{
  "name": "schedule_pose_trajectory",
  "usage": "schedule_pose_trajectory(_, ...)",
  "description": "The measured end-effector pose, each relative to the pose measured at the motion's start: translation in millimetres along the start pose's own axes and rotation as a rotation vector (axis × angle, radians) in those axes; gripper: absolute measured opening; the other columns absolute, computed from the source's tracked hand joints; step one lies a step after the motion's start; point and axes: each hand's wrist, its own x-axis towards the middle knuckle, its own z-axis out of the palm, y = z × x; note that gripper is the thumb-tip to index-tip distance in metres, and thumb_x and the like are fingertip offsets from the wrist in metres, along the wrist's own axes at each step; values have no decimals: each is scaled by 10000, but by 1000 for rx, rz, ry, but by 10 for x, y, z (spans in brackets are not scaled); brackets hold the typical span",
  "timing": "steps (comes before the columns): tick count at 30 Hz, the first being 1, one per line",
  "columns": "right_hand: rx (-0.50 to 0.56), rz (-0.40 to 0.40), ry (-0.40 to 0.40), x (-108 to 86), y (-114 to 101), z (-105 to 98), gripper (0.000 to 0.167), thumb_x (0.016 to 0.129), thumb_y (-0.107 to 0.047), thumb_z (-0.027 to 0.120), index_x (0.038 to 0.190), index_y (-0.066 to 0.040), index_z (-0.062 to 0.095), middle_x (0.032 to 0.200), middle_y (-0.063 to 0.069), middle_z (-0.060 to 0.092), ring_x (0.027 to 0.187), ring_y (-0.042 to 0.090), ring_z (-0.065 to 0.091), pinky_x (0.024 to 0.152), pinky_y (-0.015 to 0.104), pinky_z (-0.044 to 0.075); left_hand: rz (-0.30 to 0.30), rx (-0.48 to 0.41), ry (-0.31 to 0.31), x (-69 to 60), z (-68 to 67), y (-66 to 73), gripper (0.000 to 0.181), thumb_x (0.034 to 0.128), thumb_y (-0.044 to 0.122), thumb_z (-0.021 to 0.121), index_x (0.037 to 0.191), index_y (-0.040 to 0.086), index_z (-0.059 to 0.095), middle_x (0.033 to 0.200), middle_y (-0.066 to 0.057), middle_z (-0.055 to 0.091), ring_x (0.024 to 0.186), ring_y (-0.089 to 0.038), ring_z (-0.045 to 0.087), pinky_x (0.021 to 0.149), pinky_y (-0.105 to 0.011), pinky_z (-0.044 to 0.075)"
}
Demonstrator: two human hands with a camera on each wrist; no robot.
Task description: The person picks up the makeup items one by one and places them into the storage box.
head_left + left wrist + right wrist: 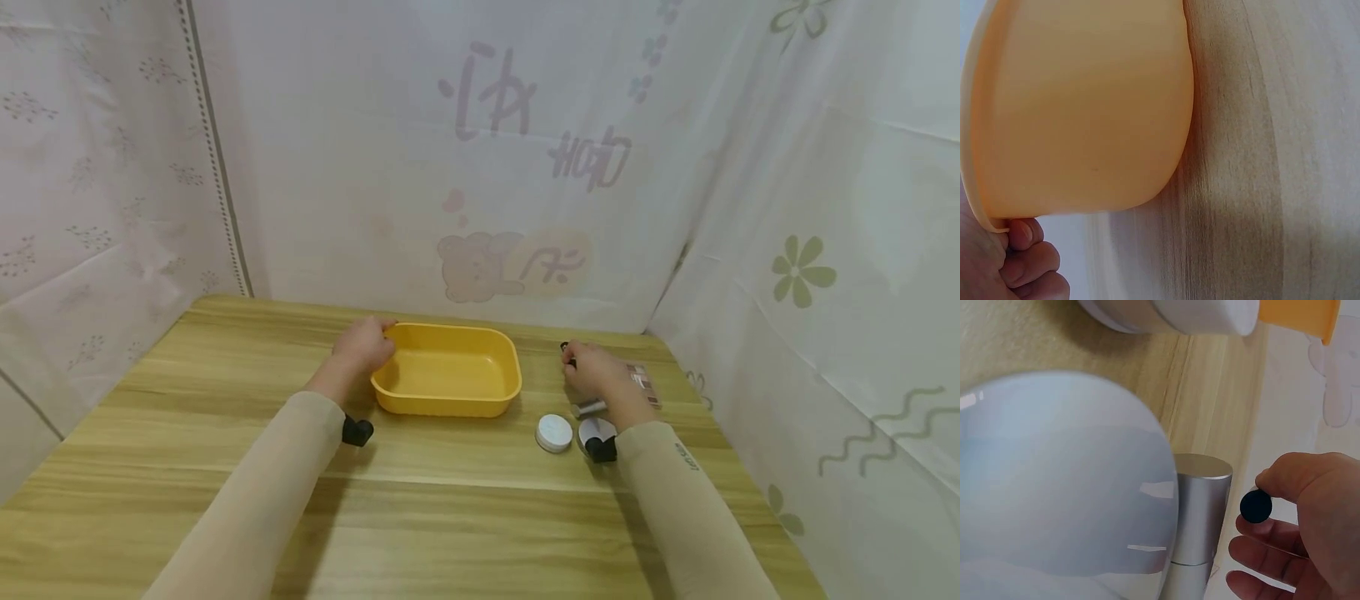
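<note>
A yellow plastic basin point(447, 406) stands on the table, its inside bare. My left hand point(363, 343) grips its rim at the far left corner. In the left wrist view the curled fingers point(1034, 259) press below the rim. My right hand point(594, 371) pinches a small black stick-like thing between thumb and fingers, over the table right of the basin. Its round dark end point(1255, 506) faces the right wrist camera; its exact kind cannot be told. Close below that hand lie a silver tube point(1200, 512) and a round, glossy pale compact-like disc point(1066, 487).
A round white jar point(554, 433) sits between the basin and the disc. Behind the right hand lies an eyeshadow palette point(643, 385), partly hidden. The wooden table point(450, 533) meets patterned cloth walls point(360, 208) at the back and sides.
</note>
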Motion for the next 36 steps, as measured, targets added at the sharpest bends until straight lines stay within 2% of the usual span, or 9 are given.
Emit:
schedule_pose_trajectory(3,6,4,-4,-1,-9,-26,278,1111,-248,527,1313,-92,637,1391,247,668,1232,394,652,1052,612,522,2,5,10,-3,-7,6,627,1028,145,502,1655,140,517,1639,-189,567,1055,-345,609,627,-347,410)
schedule_pose_trajectory(7,6,5,-9,1,-8,-37,286,1120,-267,525,1327,-101,632,1389,250,663,1203,390,655,1023,615,528,-3,2,0,6,-4,5,637,1023,141,500,1660,150,511,1639,-197,563,902,-344,590,595,-338,388)
schedule_pose_trajectory(8,4,3,-9,0,-6,-38,287,1121,-271,524,1329,-103,631,1381,249,666,1190,388,657,1010,615,531,-2,4,1,7,-2,5,636,1022,142,502,1658,150,515,1639,-198,563,906,-336,582,599,-336,388)
schedule_pose_trajectory(10,2,5,-8,-6,-3,-36,289,1125,-281,522,1333,-112,631,1371,239,674,1176,379,659,997,610,536,1,3,0,9,2,5,637,1022,139,495,1658,146,514,1641,-205,558,934,-350,595,611,-344,391)
schedule_pose_trajectory(14,5,7,-9,-19,1,-37,295,1127,-283,507,1338,-117,629,1366,230,679,1165,367,657,992,606,537,6,17,13,-4,5,9,630,1022,142,495,1651,135,522,1643,-197,560,1115,-364,605,665,-369,417)
schedule_pose_trajectory(19,9,8,6,-38,-8,-51,284,1123,-278,523,1331,-117,631,1355,223,685,1139,357,654,991,592,537,-2,17,13,-20,-4,30,634,1020,142,495,1653,133,519,1644,-193,560,1117,-376,617,667,-379,419)
schedule_pose_trajectory(23,16,1,15,-57,-18,-60,277,1119,-268,539,1322,-105,633,1355,228,684,1132,358,653,997,592,534,-3,27,5,-18,-4,41,634,1016,140,503,1649,131,523,1641,-194,563,1079,-359,615,654,-368,422)
schedule_pose_trajectory(30,22,-4,24,-60,-30,-62,281,1114,-259,524,1317,-100,634,1363,236,678,1154,367,650,1007,599,529,-11,36,-9,-2,-7,25,641,1017,139,495,1657,145,514,1651,-195,552,888,-333,582,591,-336,391)
schedule_pose_trajectory(36,26,-5,27,-38,-42,-83,297,1120,-276,501,1331,-115,635,1411,251,648,1216,397,647,1031,612,522,-22,18,-10,-8,-20,40,633,1023,143,501,1655,155,519,1654,-188,550,882,-327,580,589,-332,389)
